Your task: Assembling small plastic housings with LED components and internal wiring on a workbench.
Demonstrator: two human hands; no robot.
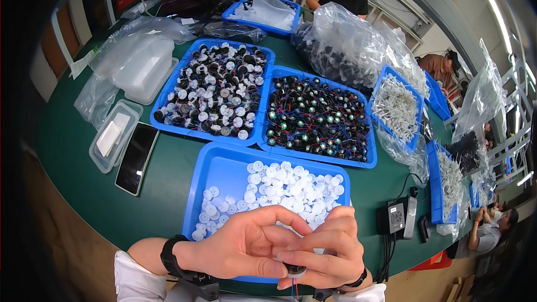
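Observation:
My left hand point(240, 249) and my right hand point(333, 249) meet at the near edge of the front blue tray point(197, 190). Between their fingertips they grip a small round black part with wires point(295, 270). It has a pale rim, and red and blue wires hang below it. The left thumb presses on its side, and the right fingers close around it, hiding most of it. Beyond the hands, many small white plastic discs point(279, 184) lie in the front tray.
Behind stand a blue tray of black-and-white round parts point(215, 89) and another of black wired parts point(319, 117). A phone point(137, 158) and clear plastic boxes point(114, 134) lie left. Power adapters point(396, 218) and trays of pale thin parts point(396, 106) are right. Other people sit farther off.

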